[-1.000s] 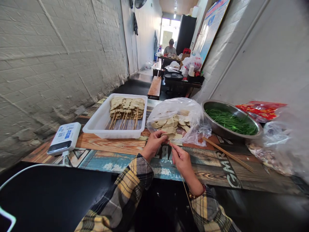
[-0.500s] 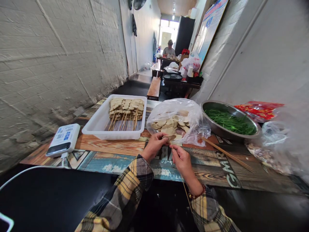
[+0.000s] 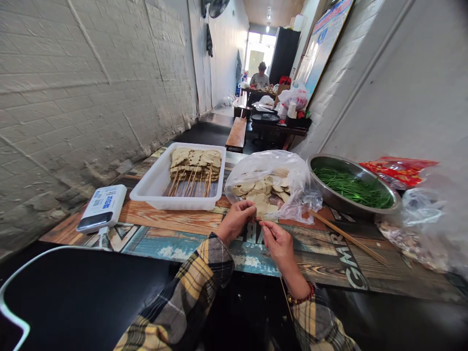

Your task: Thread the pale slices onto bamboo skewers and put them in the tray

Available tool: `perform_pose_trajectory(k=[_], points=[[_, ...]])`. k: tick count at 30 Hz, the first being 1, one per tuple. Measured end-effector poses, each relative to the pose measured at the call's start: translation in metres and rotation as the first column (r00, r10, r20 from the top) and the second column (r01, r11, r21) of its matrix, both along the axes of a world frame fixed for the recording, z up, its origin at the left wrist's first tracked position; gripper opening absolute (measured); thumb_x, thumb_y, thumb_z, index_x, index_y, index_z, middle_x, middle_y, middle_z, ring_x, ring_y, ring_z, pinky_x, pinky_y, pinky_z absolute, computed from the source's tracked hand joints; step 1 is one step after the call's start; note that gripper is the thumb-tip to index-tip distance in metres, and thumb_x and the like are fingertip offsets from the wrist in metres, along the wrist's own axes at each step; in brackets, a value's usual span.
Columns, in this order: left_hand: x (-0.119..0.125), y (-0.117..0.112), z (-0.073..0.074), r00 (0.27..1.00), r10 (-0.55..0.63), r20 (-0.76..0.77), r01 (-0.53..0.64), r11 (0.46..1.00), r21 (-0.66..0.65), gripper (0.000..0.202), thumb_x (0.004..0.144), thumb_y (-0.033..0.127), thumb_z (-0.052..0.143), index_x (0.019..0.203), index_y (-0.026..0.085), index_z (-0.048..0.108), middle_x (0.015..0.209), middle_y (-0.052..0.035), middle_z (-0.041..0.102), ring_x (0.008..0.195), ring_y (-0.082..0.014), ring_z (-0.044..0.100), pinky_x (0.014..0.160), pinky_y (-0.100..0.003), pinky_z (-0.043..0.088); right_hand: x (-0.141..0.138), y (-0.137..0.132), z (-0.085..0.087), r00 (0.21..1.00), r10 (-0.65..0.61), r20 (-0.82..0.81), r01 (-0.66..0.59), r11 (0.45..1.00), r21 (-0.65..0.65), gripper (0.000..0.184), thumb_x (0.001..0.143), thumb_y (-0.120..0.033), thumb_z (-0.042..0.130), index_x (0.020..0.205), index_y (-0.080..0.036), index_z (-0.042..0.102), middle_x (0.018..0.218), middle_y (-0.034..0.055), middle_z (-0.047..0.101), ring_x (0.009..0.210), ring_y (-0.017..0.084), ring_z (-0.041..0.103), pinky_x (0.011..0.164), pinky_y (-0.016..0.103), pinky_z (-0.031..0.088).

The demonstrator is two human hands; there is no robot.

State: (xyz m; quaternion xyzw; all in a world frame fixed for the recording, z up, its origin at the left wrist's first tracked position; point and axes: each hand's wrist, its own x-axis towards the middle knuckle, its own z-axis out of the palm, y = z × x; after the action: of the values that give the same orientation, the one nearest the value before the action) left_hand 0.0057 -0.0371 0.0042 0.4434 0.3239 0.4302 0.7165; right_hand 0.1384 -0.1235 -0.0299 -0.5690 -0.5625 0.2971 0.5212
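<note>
My left hand (image 3: 236, 220) pinches a pale round slice (image 3: 260, 209) at the mouth of a clear plastic bag (image 3: 272, 183) full of such slices. My right hand (image 3: 278, 241) is closed on a thin bamboo skewer (image 3: 282, 286) whose tip points up at that slice and whose tail runs down past my wrist. A white plastic tray (image 3: 153, 187) to the left holds several finished skewers (image 3: 195, 165) of the same slices. Both hands sit close together above the painted wooden table (image 3: 171, 219).
A steel bowl of green stalks (image 3: 351, 187) stands right of the bag, with loose bamboo skewers (image 3: 347, 238) in front of it. More bags (image 3: 413, 229) and a red packet (image 3: 400, 170) lie at the right. A white power bank (image 3: 102, 207) lies at the left. A person (image 3: 261, 75) sits far back.
The hands have stayed together at the bag's mouth; the left hand's slice now sits lower against the skewer tip. The view shifted slightly.
</note>
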Motion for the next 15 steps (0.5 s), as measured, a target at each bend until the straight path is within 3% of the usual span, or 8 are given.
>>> perform_pose_trajectory(k=[15], points=[[-0.0003,-0.0002,-0.002,0.999,0.012,-0.041,-0.01,0.999,0.034,0.022,0.068,0.034,0.07,0.067,0.014,0.06,0.055,0.0026,0.054,0.047,-0.0081,0.053,0.045,-0.018,0.033,-0.0002,-0.0029,0.0028,0.998,0.013,0.056,-0.012,1.0,-0.008,0.037,0.089,-0.042,0.051,0.102,-0.014,0.072,0.048,-0.0032,0.052,0.043,0.012,0.048,0.044,0.022,0.04]])
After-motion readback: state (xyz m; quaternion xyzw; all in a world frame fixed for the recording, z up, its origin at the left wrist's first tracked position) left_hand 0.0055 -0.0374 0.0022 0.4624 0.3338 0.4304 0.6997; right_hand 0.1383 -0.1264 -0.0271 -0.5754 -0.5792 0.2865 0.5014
